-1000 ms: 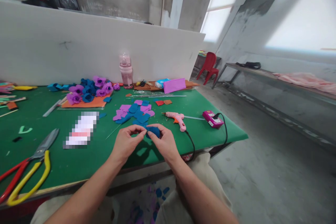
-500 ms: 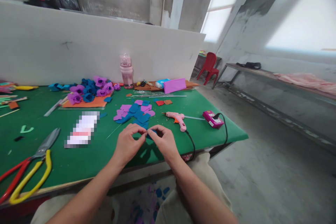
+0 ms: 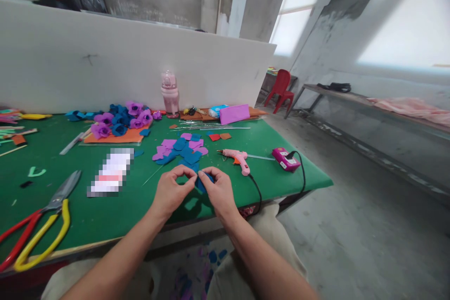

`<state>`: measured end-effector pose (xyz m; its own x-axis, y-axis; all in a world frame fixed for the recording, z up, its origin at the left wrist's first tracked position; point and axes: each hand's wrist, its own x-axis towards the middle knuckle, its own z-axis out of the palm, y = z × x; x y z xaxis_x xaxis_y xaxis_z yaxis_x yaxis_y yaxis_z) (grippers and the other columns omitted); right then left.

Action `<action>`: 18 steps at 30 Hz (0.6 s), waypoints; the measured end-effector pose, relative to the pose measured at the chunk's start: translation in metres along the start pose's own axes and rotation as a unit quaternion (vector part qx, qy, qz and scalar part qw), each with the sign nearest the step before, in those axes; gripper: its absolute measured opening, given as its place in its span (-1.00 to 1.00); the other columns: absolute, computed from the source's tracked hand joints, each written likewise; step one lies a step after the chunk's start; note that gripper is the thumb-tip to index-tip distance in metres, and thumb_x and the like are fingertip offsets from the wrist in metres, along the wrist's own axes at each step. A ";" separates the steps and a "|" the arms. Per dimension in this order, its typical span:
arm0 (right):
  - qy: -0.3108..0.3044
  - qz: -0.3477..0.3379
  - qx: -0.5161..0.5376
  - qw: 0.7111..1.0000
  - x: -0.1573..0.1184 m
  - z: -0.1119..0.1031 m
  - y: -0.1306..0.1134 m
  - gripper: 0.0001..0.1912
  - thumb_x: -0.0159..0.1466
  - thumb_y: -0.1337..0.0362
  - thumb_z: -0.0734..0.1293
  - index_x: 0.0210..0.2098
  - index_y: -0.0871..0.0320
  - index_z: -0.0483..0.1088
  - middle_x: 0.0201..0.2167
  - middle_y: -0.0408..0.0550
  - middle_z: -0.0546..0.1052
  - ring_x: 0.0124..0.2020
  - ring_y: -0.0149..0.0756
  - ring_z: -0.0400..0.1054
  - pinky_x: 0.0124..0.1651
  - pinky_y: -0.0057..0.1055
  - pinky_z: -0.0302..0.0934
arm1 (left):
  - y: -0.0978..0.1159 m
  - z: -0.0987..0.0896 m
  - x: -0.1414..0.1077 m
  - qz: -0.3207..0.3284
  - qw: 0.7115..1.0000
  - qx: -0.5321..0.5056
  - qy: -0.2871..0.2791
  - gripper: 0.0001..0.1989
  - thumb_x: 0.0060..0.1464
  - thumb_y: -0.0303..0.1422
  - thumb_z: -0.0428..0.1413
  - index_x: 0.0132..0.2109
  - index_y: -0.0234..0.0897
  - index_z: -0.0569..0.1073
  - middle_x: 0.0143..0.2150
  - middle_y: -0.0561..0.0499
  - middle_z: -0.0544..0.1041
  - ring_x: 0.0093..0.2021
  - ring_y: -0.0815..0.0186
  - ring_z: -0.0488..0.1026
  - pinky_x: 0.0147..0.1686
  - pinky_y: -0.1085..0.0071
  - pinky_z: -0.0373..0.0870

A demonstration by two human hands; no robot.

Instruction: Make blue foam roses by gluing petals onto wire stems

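Observation:
My left hand (image 3: pixel 175 187) and my right hand (image 3: pixel 218 187) meet fingertip to fingertip above the near edge of the green table. Between them is a blue paper petal (image 3: pixel 201 184), pinched by the right thumb and fingers and partly hidden behind them. The left thumb and forefinger are pinched together at the petal's left edge. Just beyond the hands lies a loose heap of blue petals (image 3: pixel 190 156) and purple petals (image 3: pixel 168 144). To the right, a pink glue gun (image 3: pixel 236 155) rests on its side with a clear glue stick in its back.
Finished purple and blue paper flowers (image 3: pixel 121 119) lie on an orange sheet (image 3: pixel 105 139) at back left. Red-and-yellow-handled scissors (image 3: pixel 58 197) lie at left. A pink bottle (image 3: pixel 170 96) stands by the white board (image 3: pixel 123 56). A purple power box (image 3: pixel 285 159) sits near the right edge.
The right-hand fingers have shifted slightly, and more of the blue petal shows between the hands. The left hand stays at nearly the same spot, and the items on the table are unmoved.

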<state>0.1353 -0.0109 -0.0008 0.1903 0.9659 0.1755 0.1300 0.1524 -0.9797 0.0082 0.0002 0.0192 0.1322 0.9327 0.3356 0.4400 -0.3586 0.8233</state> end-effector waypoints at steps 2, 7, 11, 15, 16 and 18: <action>0.010 -0.006 -0.008 1.000 0.001 -0.001 0.002 -0.75 0.11 0.13 0.27 -0.47 0.20 0.43 -0.55 -0.14 0.42 -0.49 -0.40 0.22 -0.40 -0.50 0.12 | -0.002 0.000 0.000 -0.035 0.998 -0.061 0.002 -0.89 -0.10 -0.33 0.10 -0.46 -0.28 0.45 -0.48 0.07 0.48 -0.44 0.36 0.39 -0.38 0.48 0.31; 0.040 0.021 0.061 0.997 0.011 -0.006 0.009 -0.74 0.07 0.11 0.32 -0.46 0.21 0.46 -0.53 -0.13 0.45 -0.49 -0.40 0.24 -0.41 -0.48 0.14 | 0.002 -0.015 0.001 -0.071 0.977 -0.182 -0.090 -0.85 -0.10 -0.28 0.16 -0.47 -0.29 0.45 -0.49 0.04 0.46 -0.46 0.38 0.36 -0.44 0.48 0.29; 0.037 0.118 0.212 0.969 0.019 -0.013 0.010 -0.73 -0.02 0.11 0.39 -0.47 0.22 0.47 -0.55 -0.13 0.46 -0.54 -0.45 0.24 -0.43 -0.49 0.16 | 0.014 -0.036 -0.001 -0.028 0.930 -0.166 -0.327 -0.82 0.00 -0.30 0.09 -0.44 -0.27 0.51 -0.46 -0.01 0.48 -0.43 0.35 0.37 -0.39 0.46 0.30; 0.013 0.147 0.279 0.949 0.020 -0.018 0.005 -0.72 -0.06 0.10 0.41 -0.53 0.22 0.46 -0.57 -0.13 0.47 -0.55 -0.47 0.25 -0.44 -0.50 0.17 | 0.021 -0.042 -0.004 0.010 0.906 -0.093 -0.413 -0.85 -0.02 -0.31 0.10 -0.40 -0.24 0.54 -0.46 0.01 0.51 -0.43 0.35 0.38 -0.39 0.48 0.28; 0.014 0.148 0.282 0.948 0.020 -0.019 0.003 -0.72 -0.07 0.10 0.42 -0.54 0.21 0.46 -0.58 -0.13 0.47 -0.55 -0.47 0.25 -0.44 -0.50 0.17 | 0.022 -0.042 -0.005 0.012 0.910 -0.069 -0.409 -0.87 -0.05 -0.31 0.12 -0.44 -0.24 0.53 -0.49 0.04 0.50 -0.45 0.36 0.36 -0.41 0.49 0.27; 0.016 0.149 0.280 0.948 0.019 -0.020 0.001 -0.72 -0.08 0.09 0.42 -0.53 0.21 0.47 -0.59 -0.14 0.47 -0.56 -0.47 0.25 -0.44 -0.50 0.17 | 0.024 -0.039 -0.006 0.012 0.918 -0.029 -0.394 -0.86 -0.10 -0.31 0.16 -0.52 -0.26 0.47 -0.56 0.09 0.43 -0.50 0.40 0.31 -0.46 0.52 0.22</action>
<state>0.1588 0.0029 0.0037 0.1677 0.9781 -0.1229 -0.4687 -0.0306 -0.8828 -0.0167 -0.0159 0.0546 0.7537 0.6542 -0.0629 0.3831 -0.3595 0.8509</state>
